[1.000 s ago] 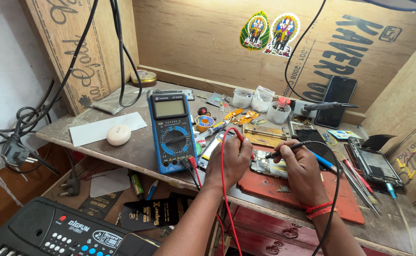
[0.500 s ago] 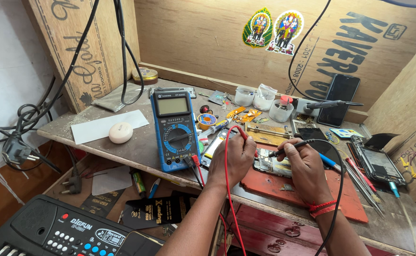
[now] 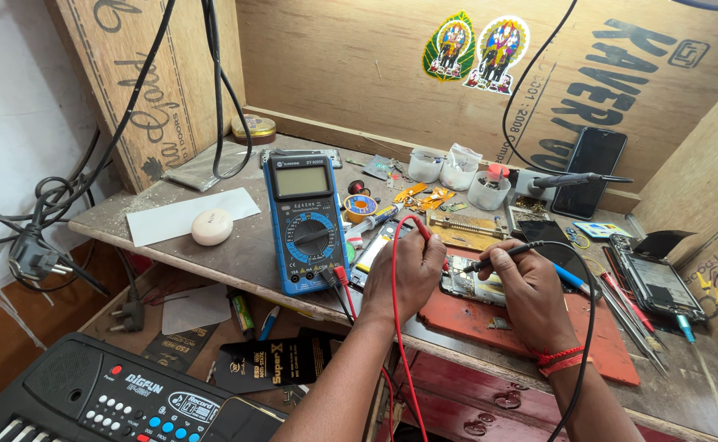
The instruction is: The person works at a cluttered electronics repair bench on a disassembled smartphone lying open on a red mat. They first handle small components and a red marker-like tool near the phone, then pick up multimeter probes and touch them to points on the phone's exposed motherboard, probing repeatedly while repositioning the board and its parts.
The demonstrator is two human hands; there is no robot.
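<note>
Far to the left of the multimeter, a white oval case lies on a sheet of paper; below it, off the bench edge, sits the black keyboard. The blue multimeter itself stands tilted on the wooden bench, its red and black leads plugged in at its lower end. Just right of the multimeter, your left hand is clenched around the red probe, its tip pointing down at the circuit board. That board lies right of the multimeter, between your two hands, on the edge of a red mat. Further right, your right hand pinches the black probe, tip aimed left onto the board. Beyond it, well right of the multimeter, an opened phone rests beside tweezers.
</note>
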